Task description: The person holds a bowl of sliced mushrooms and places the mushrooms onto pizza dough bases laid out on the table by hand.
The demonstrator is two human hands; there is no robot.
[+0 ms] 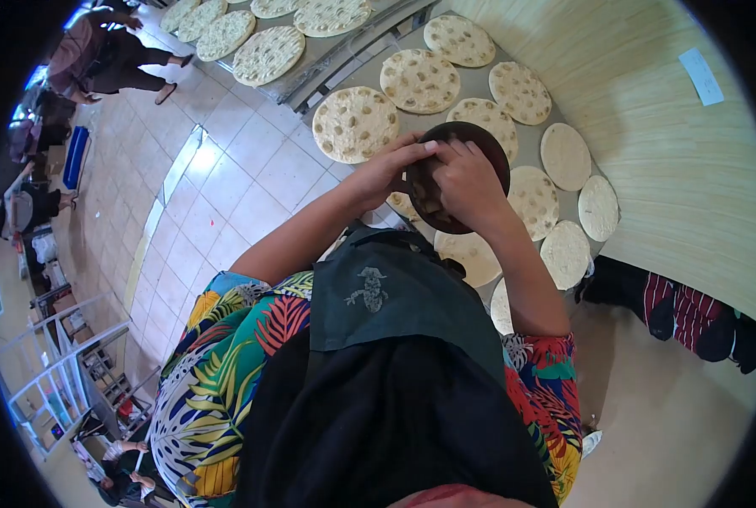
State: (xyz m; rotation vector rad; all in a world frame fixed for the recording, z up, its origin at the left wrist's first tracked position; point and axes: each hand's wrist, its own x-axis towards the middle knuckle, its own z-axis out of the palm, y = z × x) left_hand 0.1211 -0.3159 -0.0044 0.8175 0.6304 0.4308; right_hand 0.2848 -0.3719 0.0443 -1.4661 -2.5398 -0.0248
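At upper centre, we are gripping the dark bowl (490,151) firmly in our left hand (386,172), seemingly steadying it for our right hand (473,188), whose fingers are curling inside, holding we cannot tell what, above dough rounds (355,124) lying spaced beyond.

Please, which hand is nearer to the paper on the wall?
Right hand, in the bowl, left of the paper. Left hand, at the bowl's rim, is farther left.
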